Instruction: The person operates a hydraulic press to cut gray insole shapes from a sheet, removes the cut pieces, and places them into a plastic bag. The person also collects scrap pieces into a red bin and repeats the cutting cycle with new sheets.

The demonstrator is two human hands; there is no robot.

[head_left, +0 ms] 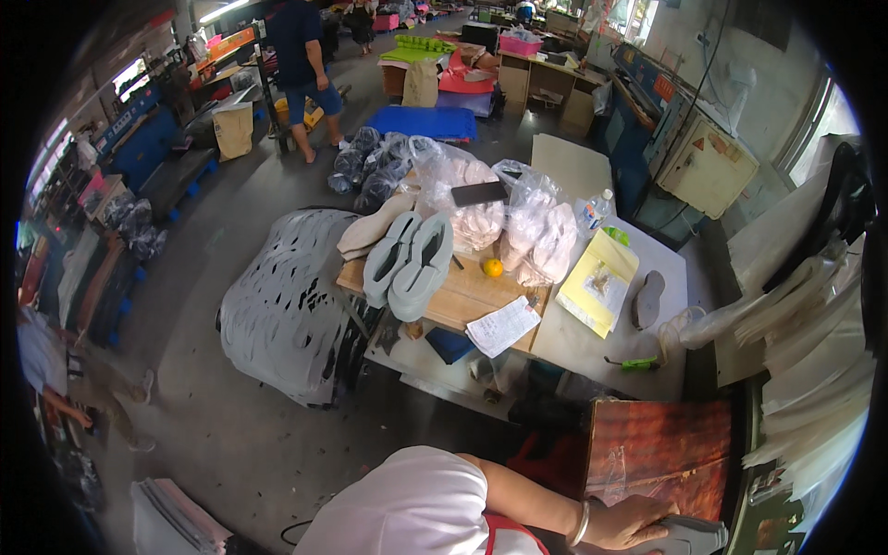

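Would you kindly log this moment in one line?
left hand: touching grey pieces | orange fruit: on wooden table | black phone: on plastic bags

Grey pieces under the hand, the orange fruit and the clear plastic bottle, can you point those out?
Grey pieces (pixel 694 534): head view, exposed upper surface.
Orange fruit (pixel 492 267): head view, middle of its skin.
Clear plastic bottle (pixel 594 213): head view, middle of its body.

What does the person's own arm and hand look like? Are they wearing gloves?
No glove: the left hand is bare. A thin, round, pale bangle circles the wrist. The forearm is bare too, below a loose, short white sleeve. I can't make out the right hand.
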